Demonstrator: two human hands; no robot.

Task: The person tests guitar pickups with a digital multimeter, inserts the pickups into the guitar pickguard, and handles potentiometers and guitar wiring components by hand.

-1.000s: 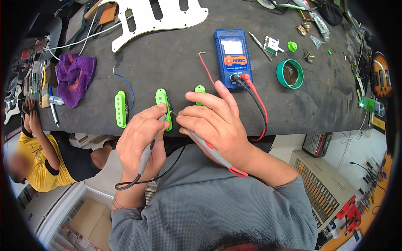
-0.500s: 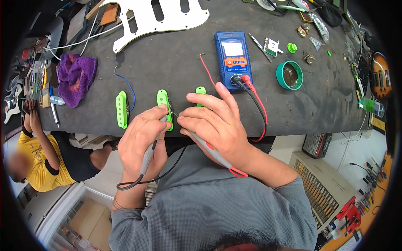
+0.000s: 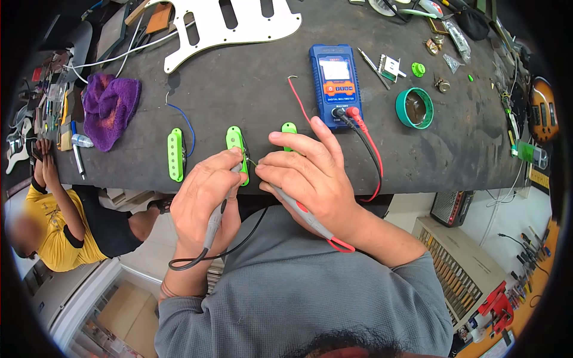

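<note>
My left hand (image 3: 206,194) is closed around the black-lead multimeter probe (image 3: 215,224), its fingertips at the middle green guitar pickup (image 3: 234,137). In my right hand (image 3: 313,179) is the red-lead probe (image 3: 305,216), pointing at the same pickup's side, where a thin wire end shows between the hands. Exact contact of the tips is too small to tell. A second green pickup (image 3: 175,155) with a blue wire (image 3: 188,122) lies to the left. Behind my right fingers, a third pickup (image 3: 289,128) is mostly hidden. The blue digital multimeter (image 3: 335,83) lies beyond, both leads plugged in; its reading is illegible.
A white pickguard (image 3: 236,33) lies at the back, a purple cloth (image 3: 110,110) at the left. Right of the meter are a teal-rimmed round container (image 3: 414,108), a switch (image 3: 391,67) and a green knob (image 3: 418,70). Another person in a yellow shirt (image 3: 71,230) is at the left.
The whole view has shifted very slightly. Both hands keep their hold on the probes at the middle pickup, with hardly any movement.
</note>
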